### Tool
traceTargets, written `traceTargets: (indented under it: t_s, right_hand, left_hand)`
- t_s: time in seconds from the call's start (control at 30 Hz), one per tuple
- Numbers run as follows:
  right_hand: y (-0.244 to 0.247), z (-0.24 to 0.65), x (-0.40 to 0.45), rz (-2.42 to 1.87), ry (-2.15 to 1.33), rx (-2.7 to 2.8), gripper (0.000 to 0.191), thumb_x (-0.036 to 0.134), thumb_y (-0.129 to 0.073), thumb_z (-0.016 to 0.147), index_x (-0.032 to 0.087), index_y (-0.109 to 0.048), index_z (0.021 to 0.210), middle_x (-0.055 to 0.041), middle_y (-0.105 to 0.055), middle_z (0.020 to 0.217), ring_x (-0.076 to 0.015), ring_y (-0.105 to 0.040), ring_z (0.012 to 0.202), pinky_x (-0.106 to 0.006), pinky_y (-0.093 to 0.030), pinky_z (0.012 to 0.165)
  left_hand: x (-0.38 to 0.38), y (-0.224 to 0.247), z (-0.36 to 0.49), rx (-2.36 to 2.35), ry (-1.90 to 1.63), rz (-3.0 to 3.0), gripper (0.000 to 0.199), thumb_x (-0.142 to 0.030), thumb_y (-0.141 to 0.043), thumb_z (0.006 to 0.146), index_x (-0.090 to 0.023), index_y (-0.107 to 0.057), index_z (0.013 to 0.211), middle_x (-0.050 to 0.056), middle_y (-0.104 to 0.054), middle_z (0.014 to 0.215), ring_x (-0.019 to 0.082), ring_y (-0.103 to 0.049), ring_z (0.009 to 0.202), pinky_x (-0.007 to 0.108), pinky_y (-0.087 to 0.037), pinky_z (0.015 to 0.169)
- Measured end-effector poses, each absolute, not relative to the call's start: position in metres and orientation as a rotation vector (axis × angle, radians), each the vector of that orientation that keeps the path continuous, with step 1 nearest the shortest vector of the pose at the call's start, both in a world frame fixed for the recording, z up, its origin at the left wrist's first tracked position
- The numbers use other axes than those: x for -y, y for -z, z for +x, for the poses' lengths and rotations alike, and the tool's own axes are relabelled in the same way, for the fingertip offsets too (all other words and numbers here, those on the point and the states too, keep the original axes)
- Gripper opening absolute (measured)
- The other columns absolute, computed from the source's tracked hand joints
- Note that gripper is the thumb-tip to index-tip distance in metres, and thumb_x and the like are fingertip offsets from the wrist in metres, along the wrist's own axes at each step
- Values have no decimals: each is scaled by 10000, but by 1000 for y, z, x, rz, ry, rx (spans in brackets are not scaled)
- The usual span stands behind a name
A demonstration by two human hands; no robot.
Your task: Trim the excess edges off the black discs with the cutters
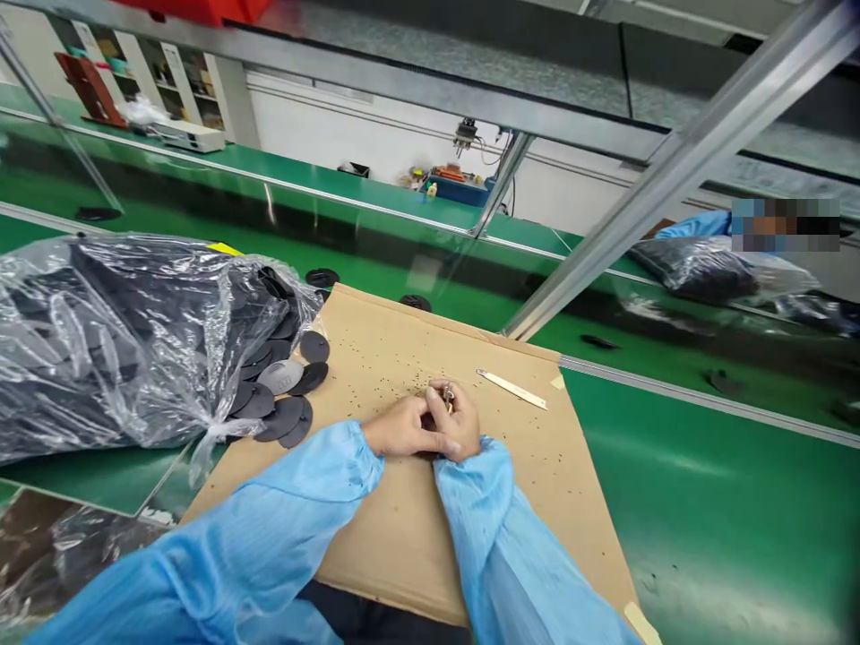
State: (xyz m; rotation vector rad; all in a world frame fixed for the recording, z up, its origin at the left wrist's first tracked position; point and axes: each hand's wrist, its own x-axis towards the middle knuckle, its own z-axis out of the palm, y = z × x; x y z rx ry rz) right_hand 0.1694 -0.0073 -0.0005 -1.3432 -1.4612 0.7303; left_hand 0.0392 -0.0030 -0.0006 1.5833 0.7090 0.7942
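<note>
Both my hands meet over the middle of a brown cardboard sheet (390,546). My left hand (403,428) is curled, its fingers tucked against a dark piece mostly hidden beneath them. Fingers of my right hand (455,421) are wrapped round a small metal tool (449,396), of which only a shiny tip shows. Dark crumbs lie scattered on the cardboard. Beyond my right hand rests a thin pale strip (511,389). Black oval discs (286,417) are piled at the cardboard's left edge, with one greyer disc (280,377) among them.
A large clear plastic bag (127,349) of black discs fills the left side. A metal post (672,170) slants up at the right from the cardboard's far edge. Across the green bench (699,502), a blurred person sits behind another bag (712,267). A shelf (470,45) hangs overhead.
</note>
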Motion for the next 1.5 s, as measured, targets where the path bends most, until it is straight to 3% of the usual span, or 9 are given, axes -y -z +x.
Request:
traceTargets:
  t_s: [0.37, 0.93, 1.07, 1.17, 1.27, 1.37, 1.5]
  right_hand:
    - [-4, 168, 12, -1268, -772, 1529, 299, 453, -591, 790, 191, -604, 933, -66, -653, 878, -200, -620, 798, -324, -510, 710]
    - [5, 171, 10, -1231, -816, 1460, 303, 442, -632, 799, 178, -622, 947, -52, -654, 858, -187, -615, 797, -330, -495, 752]
    - [4, 170, 8, -1213, -885, 1251, 367, 494, -682, 743, 175, -643, 919, -34, -646, 802, -178, -601, 752, -323, -482, 726]
    - [2, 171, 3, -1145, -929, 903, 441, 560, -690, 696, 162, -644, 880, -32, -638, 775, -167, -589, 733, -324, -472, 728]
    - [1, 173, -2, -1082, -978, 655, 473, 581, -696, 658, 152, -643, 850, -30, -633, 739, -149, -575, 686, -310, -461, 698]
    - [0, 173, -4, -1066, -981, 611, 443, 553, -707, 650, 151, -647, 827, -26, -629, 723, -147, -573, 677, -304, -454, 679]
    - [1, 170, -1, -1042, -988, 654, 420, 535, -723, 646, 155, -661, 813, -29, -636, 728, -155, -575, 708, -312, -453, 704]
  left_hand:
    - [4, -11, 38, -639, -799, 1718, 415, -400, -793, 611, -103, -612, 838, 29, -597, 853, 167, -553, 815, 256, -472, 743]
    - [7, -7, 39, -659, -763, 1605, 430, -394, -770, 660, -97, -632, 939, 73, -649, 933, 228, -599, 914, 310, -479, 797]
    - [7, -10, 40, -589, -854, 1296, 481, -384, -813, 614, -127, -584, 951, 48, -619, 877, 174, -589, 827, 274, -471, 737]
    - [0, -12, 37, -569, -936, 817, 363, -460, -694, 742, -148, -539, 846, 21, -571, 768, 122, -552, 653, 247, -452, 616]
    - [-9, -14, 31, -529, -982, 442, 261, -379, -551, 845, -162, -474, 721, 1, -507, 679, 115, -515, 565, 254, -441, 572]
    - [-12, -15, 28, -499, -992, 345, 223, -260, -448, 873, -163, -455, 673, 2, -470, 635, 123, -497, 538, 256, -425, 551]
    - [-11, -15, 29, -497, -976, 335, 221, -226, -422, 871, -161, -463, 664, 6, -463, 632, 130, -493, 535, 263, -420, 548]
